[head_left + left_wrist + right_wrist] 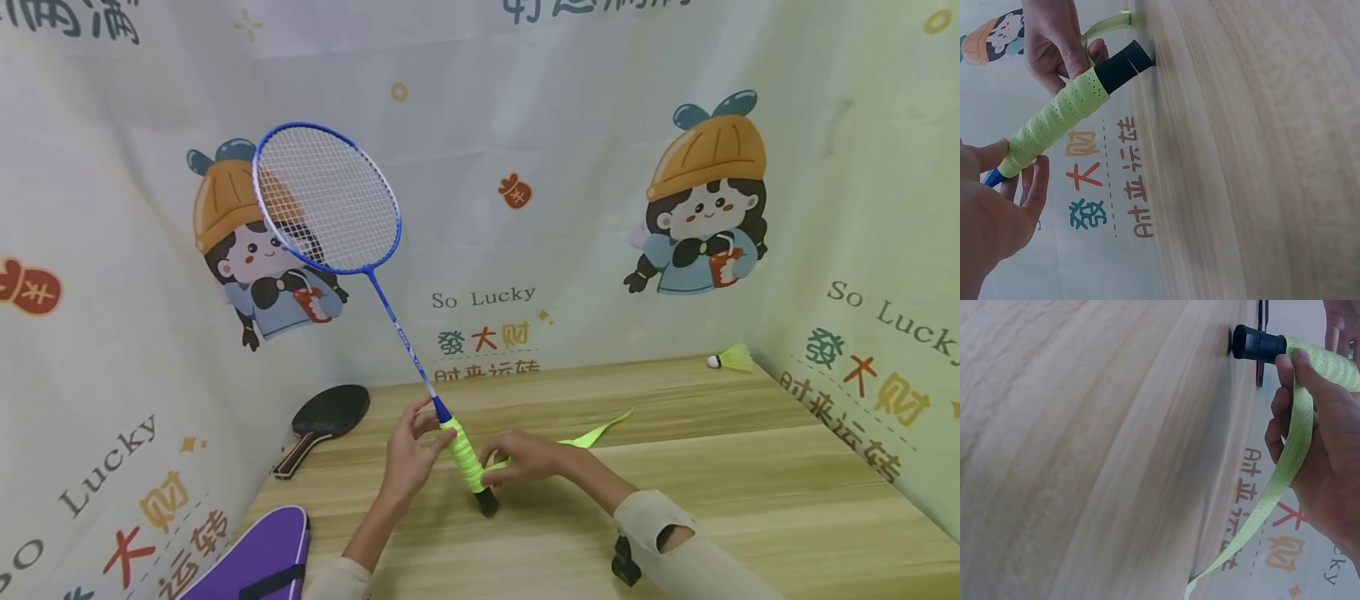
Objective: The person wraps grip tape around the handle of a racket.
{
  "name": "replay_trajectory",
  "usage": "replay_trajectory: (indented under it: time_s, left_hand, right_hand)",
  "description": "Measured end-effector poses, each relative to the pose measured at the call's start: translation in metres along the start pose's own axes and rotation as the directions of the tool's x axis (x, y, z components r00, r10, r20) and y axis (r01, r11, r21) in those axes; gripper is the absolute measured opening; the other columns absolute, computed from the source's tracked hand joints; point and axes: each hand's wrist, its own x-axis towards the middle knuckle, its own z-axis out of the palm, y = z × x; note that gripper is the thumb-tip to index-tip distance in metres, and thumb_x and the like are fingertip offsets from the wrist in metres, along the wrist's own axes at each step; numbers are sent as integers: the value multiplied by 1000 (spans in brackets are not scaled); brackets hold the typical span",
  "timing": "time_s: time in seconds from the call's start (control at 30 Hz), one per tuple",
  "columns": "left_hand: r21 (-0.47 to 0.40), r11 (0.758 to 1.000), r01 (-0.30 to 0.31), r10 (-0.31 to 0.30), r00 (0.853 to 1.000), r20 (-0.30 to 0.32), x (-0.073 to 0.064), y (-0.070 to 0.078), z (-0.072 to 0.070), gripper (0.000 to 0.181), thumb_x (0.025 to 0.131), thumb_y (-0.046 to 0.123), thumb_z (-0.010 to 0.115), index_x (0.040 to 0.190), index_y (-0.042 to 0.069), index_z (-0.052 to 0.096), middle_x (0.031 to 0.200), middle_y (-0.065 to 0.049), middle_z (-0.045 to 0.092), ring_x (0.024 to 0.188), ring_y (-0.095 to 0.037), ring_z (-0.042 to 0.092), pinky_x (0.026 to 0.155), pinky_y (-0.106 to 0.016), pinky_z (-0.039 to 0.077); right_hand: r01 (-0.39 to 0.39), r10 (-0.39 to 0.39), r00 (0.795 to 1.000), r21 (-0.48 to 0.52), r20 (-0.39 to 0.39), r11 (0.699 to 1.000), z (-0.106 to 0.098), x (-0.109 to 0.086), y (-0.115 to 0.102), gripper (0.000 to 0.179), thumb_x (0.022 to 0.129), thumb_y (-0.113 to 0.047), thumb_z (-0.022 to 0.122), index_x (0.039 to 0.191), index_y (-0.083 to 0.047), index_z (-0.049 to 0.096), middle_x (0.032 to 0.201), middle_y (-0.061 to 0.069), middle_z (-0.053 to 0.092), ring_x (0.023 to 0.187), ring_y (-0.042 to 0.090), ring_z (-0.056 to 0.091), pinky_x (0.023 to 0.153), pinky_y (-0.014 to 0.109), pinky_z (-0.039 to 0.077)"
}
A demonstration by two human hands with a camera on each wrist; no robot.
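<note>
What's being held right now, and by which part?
Left grip holds the badminton racket by the top of its wrapped handle; right grip pinches the yellow-green tape near the handle's black end.

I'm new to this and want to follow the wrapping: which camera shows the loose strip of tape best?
The right wrist view: the loose strip runs long and close there, tiny holes visible. The head view shows it smaller, partly hidden by the right hand; the left wrist view shows only a short stretch.
</note>
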Motion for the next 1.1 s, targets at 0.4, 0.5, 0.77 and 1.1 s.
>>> replay_trajectory:
  time_s: [0.4, 0.5, 0.77, 1.1]
  left_hand:
    - [112, 994, 8, -2, 999, -48, -2, 5, 10, 50, 89, 9, 83, 130, 5, 56, 124, -12, 74, 106, -32, 71, 95, -51, 54]
    - [149, 989, 15, 0, 995, -99, 0, 3, 12, 55, 85, 8, 87, 130, 4, 56, 123, -12, 74, 101, -31, 73, 90, -46, 55]
    - [131, 990, -48, 67, 987, -145, 1, -6, 7, 55, 80, -7, 84, 129, -5, 60, 118, -21, 74, 95, -36, 74, 86, -45, 60]
    - [8, 1000, -26, 27, 999, -36, 0, -6, -5, 57, 84, -13, 78, 136, -3, 58, 127, -24, 69, 104, -41, 72, 84, -25, 59]
  right_hand:
    - [-51, 49, 998, -44, -43, 998, 10, 1, 7, 18, 100, -30, 73, 102, -15, 63, 70, -11, 73, 60, -2, 63, 60, 16, 45]
    - [-53, 46, 996, -94, -72, 994, 11, 2, 6, 19, 99, -34, 73, 98, -18, 63, 68, -15, 71, 66, -6, 62, 72, 17, 50]
    - [-30, 27, 998, -43, -64, 999, 3, 0, 2, 8, 99, -21, 73, 99, -15, 68, 81, -5, 77, 91, 1, 71, 89, 23, 55]
    - [19, -21, 999, -33, -37, 999, 0, 3, 4, 20, 99, -17, 73, 116, -7, 72, 85, 0, 79, 86, 2, 73, 87, 20, 54]
